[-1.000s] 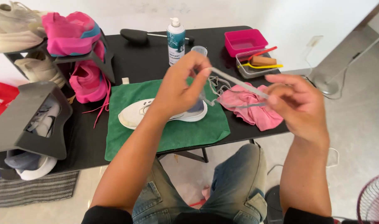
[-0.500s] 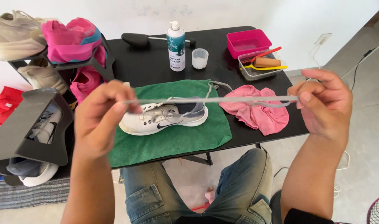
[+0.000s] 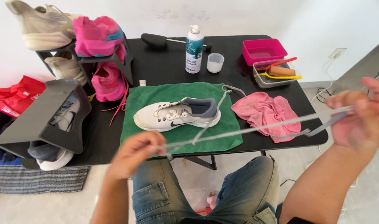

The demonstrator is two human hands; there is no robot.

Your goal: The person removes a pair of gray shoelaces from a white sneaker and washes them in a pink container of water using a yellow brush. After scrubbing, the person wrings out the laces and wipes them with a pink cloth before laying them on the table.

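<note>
A grey shoelace [image 3: 255, 128] is stretched taut between both hands, low over the table's front edge. My left hand [image 3: 135, 153] pinches one end near my knee. My right hand [image 3: 359, 120] grips the other end far out to the right, past the table. A second lace strand [image 3: 216, 110] trails from the white and grey sneaker [image 3: 177, 114], which lies on its side on a green towel [image 3: 181, 137], and meets the stretched lace near its middle. A crumpled pink cloth [image 3: 266, 112] lies right of the towel.
On the black table [image 3: 164, 68] stand a pump bottle [image 3: 194, 49], a small clear cup [image 3: 215, 63], a pink tub [image 3: 264, 50], a clear tray with brushes [image 3: 276, 74] and a black shoe tree [image 3: 156, 40]. Shoe racks with pink and pale shoes [image 3: 98, 54] fill the left.
My hands have drawn wide apart, pulling the lace out straight. The left hand dropped toward my lap and the right swung out past the table's right edge.
</note>
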